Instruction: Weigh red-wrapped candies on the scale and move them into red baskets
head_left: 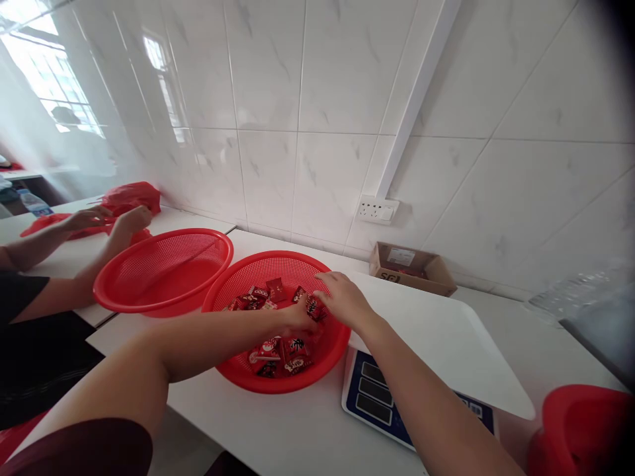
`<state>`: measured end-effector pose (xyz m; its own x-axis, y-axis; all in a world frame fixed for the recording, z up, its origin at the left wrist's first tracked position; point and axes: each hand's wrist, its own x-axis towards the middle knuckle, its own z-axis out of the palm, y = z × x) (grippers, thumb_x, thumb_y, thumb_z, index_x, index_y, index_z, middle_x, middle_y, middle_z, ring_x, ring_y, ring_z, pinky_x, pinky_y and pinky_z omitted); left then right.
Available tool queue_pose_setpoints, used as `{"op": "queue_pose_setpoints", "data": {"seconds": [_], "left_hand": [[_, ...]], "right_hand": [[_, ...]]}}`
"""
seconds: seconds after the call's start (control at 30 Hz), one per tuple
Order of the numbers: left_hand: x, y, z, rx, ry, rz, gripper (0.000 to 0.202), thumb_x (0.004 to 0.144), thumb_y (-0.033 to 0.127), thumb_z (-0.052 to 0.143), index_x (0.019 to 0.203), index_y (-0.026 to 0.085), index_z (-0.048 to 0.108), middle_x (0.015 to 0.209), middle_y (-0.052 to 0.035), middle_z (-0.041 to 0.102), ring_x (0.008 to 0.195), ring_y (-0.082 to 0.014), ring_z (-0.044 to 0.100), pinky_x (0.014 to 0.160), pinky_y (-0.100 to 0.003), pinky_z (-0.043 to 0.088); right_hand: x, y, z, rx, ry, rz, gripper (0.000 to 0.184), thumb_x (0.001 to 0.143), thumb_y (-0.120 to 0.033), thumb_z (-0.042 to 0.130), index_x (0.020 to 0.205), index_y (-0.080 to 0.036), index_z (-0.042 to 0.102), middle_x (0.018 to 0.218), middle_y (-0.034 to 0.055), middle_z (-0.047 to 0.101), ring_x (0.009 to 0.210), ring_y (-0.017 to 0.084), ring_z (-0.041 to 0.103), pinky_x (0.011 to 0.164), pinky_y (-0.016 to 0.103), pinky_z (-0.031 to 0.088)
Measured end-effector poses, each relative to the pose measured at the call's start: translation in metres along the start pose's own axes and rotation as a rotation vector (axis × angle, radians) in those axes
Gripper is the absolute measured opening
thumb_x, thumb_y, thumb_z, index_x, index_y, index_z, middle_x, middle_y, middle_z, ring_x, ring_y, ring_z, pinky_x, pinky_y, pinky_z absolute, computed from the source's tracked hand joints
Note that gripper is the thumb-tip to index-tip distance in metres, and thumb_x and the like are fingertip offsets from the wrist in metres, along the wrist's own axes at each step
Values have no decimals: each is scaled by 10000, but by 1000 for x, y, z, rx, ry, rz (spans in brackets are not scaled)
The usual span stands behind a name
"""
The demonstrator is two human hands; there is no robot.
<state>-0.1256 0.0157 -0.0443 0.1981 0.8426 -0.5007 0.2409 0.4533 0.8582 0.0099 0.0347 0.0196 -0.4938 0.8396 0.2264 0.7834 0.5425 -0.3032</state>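
Observation:
Small red and black snack packets (296, 348) lie loose in a red plastic mesh basket (285, 382), bunched along its left and front parts. My left hand (297, 317) reaches down into the basket, its thumb and fingers closed around a red and dark packet (313, 307). Over the basket's right rim comes my right hand (343, 299), palm down, with fingers apart. Its thumb is close to that same packet; whether it touches is unclear. The fingertips of my left hand are partly hidden among the packets.
A second red basket (163, 307) stands at left, beside a co-worker's hands (129, 221) and red plastic bags (131, 196). To the right are a weighing scale (446, 337), a cardboard box (426, 281), clear plastic (570, 294) and a red container (585, 396). A tiled wall (268, 178) rises behind.

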Motion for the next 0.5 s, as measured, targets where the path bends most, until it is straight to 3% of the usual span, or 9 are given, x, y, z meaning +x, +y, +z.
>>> {"op": "queue_pose_setpoints", "data": {"seconds": [0.13,0.3,0.4,0.5], "left_hand": [[1,2,4,173,12,-16,1125,649,44,646,1440,240,-130,1045,-116,636,667,-158,656,543,-252,530],[5,11,6,498,21,-26,1192,567,59,706,1451,263,-68,1253,-175,546,792,-234,676,586,-278,527],[7,16,7,722,41,4,1242,485,43,747,1456,262,6,1266,-166,546,958,-309,635,683,-310,519],[11,19,6,897,64,49,1173,566,78,714,1458,231,-32,1199,-156,598,1006,-314,618,734,-319,502]], "right_hand": [[-21,8,-12,136,140,61,348,883,-277,442,1194,-172,555,1202,90,596,1143,221,502,981,386,408],[-70,8,-22,312,345,103,313,872,-380,452,1105,-222,590,1135,71,635,1008,213,594,871,393,498],[-104,6,-23,379,360,191,308,866,-428,455,1068,-249,605,1086,46,659,894,185,638,774,331,543],[-135,11,-19,374,360,280,310,851,-463,465,1024,-260,622,1049,32,678,843,170,658,738,294,555]]}}
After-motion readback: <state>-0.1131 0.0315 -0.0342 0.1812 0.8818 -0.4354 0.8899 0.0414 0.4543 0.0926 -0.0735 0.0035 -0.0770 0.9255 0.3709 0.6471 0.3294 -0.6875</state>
